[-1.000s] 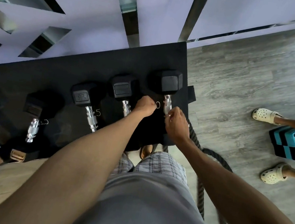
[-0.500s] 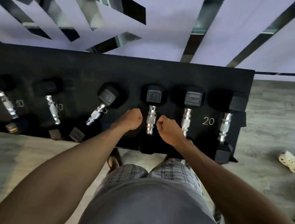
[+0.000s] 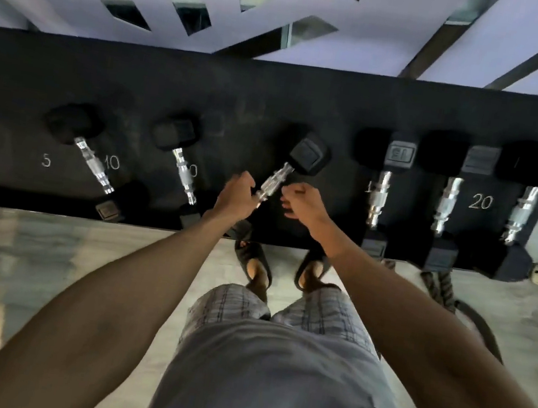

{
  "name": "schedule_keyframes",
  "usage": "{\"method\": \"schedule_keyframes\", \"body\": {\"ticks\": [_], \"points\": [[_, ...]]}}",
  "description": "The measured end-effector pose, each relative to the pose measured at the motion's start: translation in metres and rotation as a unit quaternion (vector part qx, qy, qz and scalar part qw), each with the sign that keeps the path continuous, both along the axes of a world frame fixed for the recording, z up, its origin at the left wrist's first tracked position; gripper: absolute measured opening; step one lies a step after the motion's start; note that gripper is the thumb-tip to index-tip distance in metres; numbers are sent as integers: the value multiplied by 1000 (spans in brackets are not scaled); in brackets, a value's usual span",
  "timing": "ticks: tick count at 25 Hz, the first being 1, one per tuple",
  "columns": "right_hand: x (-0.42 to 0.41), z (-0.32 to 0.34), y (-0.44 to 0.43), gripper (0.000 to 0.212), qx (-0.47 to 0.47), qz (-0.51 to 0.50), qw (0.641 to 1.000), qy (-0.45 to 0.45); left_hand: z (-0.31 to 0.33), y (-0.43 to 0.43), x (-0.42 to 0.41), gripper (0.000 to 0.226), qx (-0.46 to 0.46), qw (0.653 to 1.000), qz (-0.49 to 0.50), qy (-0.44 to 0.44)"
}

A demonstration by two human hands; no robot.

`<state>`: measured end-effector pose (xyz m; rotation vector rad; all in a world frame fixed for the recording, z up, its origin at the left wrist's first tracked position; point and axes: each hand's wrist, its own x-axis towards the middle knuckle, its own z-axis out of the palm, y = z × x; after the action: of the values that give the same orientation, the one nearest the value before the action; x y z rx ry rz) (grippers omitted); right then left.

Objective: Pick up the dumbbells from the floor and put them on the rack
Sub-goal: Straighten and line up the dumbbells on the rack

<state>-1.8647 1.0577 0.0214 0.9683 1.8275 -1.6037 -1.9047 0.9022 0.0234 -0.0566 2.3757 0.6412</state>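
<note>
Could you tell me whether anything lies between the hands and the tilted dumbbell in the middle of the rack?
Nothing visible does. The left hand is at the near end of the handle of the tilted dumbbell, and only bare rack shows between that handle and the curled right hand.

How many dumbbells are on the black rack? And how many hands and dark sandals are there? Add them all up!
Dumbbells on the rack: 6
Hands, left hand and right hand: 2
Dark sandals: 2
Total: 10
</note>
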Motion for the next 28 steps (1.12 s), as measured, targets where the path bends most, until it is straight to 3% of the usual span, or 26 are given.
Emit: {"method": "schedule_keyframes", "body": {"ticks": [4, 9, 14, 21, 28], "points": [[-10, -12, -16, 8, -34, -82, 996, 13, -20, 4, -5, 37, 34, 998, -8, -47], [-24, -24, -25, 12, -29, -156, 987, 16, -34, 14, -12, 41, 35, 994, 1, -99], [-41, -33, -34, 11, -39, -217, 974, -43, -46, 13, -8, 38, 32, 996, 4, -84], [-46, -24, -28, 10, 16, -161, 986, -38, -41, 20, -5, 35, 76, 987, 81, -113], [-72, -12, -6, 22, 88, 35, 995, 24, -40, 48, -2, 23, 135, 967, 191, -97]]}}
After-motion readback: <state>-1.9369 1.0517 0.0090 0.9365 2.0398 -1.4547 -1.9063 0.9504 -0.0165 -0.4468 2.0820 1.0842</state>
